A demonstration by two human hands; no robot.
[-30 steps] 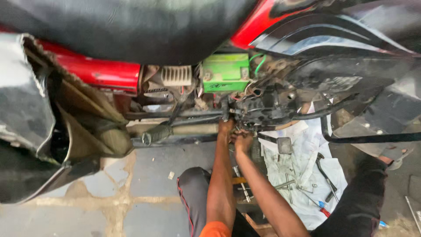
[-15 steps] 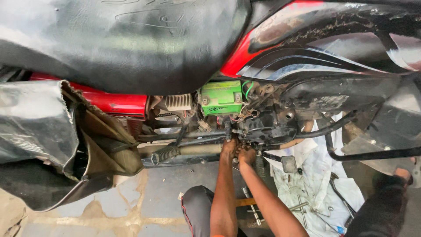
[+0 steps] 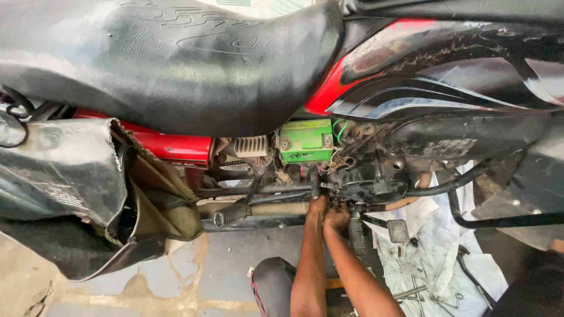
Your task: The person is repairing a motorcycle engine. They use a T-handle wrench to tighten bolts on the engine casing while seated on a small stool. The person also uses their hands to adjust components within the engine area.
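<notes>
Closer now than a moment ago, I am leaning in over the motorcycle, so the black seat (image 3: pixel 170 64) is filling the top of my view and the green battery (image 3: pixel 305 141) is sitting nearer the middle. Both my hands are meeting just below that battery, at the dark engine block (image 3: pixel 367 185). My left hand (image 3: pixel 318 206) is pressing up against the frame tube directly under the battery, fingers curled; my right hand (image 3: pixel 337 217) is bunching just beside it, touching it. Both are clenching around some small fitting there, though I cannot tell what, since the fingers are hiding it. Judging by this, I am working a fastener or small part at the underside of the engine by feel. Next I would need a firmer purchase, and perhaps one of the loose tools (image 3: pixel 423 290) lying on the white cloth (image 3: pixel 446 264), well below and right of the battery.
</notes>
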